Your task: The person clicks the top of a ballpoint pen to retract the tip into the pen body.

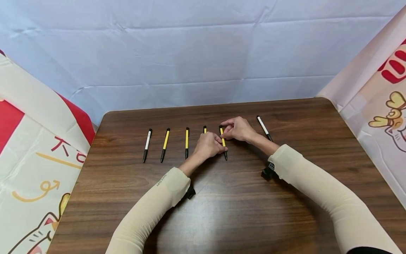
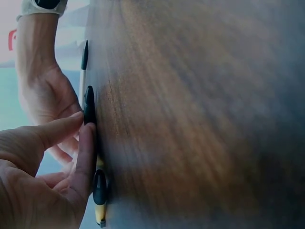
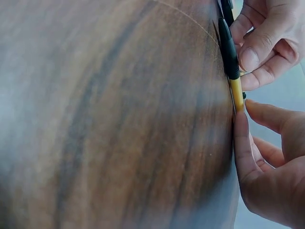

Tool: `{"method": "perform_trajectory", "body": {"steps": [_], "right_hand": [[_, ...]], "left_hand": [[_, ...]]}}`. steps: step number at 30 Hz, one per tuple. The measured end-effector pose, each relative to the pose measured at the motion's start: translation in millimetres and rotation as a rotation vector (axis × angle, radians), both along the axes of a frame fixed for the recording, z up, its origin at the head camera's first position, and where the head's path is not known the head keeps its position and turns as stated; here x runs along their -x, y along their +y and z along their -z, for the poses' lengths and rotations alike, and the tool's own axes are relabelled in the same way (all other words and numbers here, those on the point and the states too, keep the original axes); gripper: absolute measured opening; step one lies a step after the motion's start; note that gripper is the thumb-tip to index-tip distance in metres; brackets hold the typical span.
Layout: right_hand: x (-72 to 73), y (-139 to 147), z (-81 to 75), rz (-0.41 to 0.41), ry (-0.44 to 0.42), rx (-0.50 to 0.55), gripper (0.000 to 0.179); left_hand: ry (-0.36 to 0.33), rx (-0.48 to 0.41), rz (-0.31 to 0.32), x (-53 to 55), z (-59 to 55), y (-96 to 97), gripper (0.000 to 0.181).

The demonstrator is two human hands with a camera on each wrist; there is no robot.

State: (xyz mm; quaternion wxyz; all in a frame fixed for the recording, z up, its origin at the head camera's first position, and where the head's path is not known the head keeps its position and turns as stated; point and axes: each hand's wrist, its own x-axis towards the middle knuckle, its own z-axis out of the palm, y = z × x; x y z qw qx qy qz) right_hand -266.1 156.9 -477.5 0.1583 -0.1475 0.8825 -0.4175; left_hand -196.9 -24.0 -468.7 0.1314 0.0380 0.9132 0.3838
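A yellow pen [image 1: 223, 142] with a black tip and top lies on the wooden table, pointing towards me. My left hand [image 1: 207, 145] pinches its lower part; in the left wrist view thumb and forefinger meet at the black grip [image 2: 89, 107]. From the right, my right hand [image 1: 238, 129] holds its upper half with thumb and forefinger, and the yellow barrel [image 3: 237, 95] runs to those fingertips in the right wrist view. Just left, another yellow pen [image 1: 205, 129] shows only its top, the rest hidden behind my left hand.
Leftward in a row lie two more yellow pens [image 1: 187, 139] and a white pen [image 1: 147, 144]. A slanted white pen [image 1: 262, 126] lies beyond my right forearm, its tip partly covered. Pale cloth [image 1: 203, 63] hangs behind the dark wooden table [image 1: 127, 197].
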Motion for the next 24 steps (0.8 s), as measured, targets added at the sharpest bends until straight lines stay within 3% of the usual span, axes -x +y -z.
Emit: {"method": "perform_trajectory", "body": {"steps": [9, 16, 21, 24], "right_hand": [[-0.8, 5.2, -0.6, 0.008, 0.008, 0.000, 0.048], [-1.9, 14.2, -6.6, 0.028, -0.030, 0.059, 0.048], [-0.8, 24.4, -15.1, 0.029, -0.063, 0.155, 0.046], [0.7, 31.9, -20.6, 0.019, -0.050, 0.156, 0.044]], "left_hand": [[0.009, -0.022, -0.004, 0.3, 0.5, -1.4, 0.023], [0.108, 0.047, 0.019, -0.2, -3.1, -0.8, 0.019], [0.181, 0.038, 0.045, -0.2, -8.8, 2.9, 0.020], [0.202, 0.023, 0.059, 0.4, -11.9, 6.7, 0.026]]}}
